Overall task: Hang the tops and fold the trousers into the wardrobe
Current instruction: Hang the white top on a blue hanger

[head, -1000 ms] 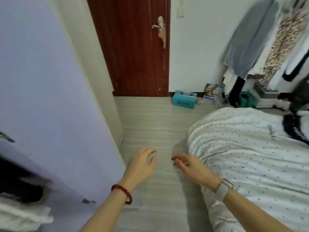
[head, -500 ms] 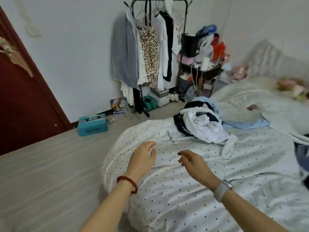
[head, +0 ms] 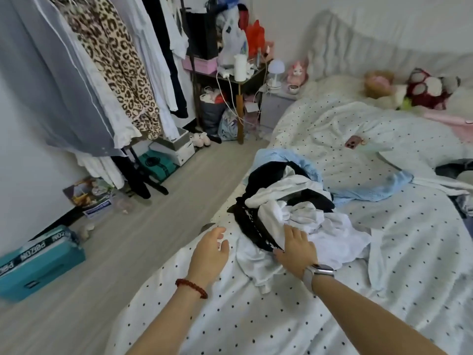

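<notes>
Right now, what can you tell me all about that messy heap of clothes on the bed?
The crumpled heap of white and black clothes lies near the edge of the white polka-dot bed cover. Soft white fabric is tangled with black pieces, one trimmed with a black-and-white patterned strip. A pale blue garment lies behind it. The right hand rests on its near side; the left hand hovers just beside it.

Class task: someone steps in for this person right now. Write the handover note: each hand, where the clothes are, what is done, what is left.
Left hand: open, hovering over the bed, holding nothing.
Right hand: fingers laid on the clothes pile, no clear grip yet.
Clothes: black and white garments in a tangled heap on the bed, with a blue garment beside it. The wardrobe is out of view.
Done: nothing visible; the pile is unsorted.
Left: take pieces from the pile, hang tops, fold trousers, put them in the wardrobe.
</notes>
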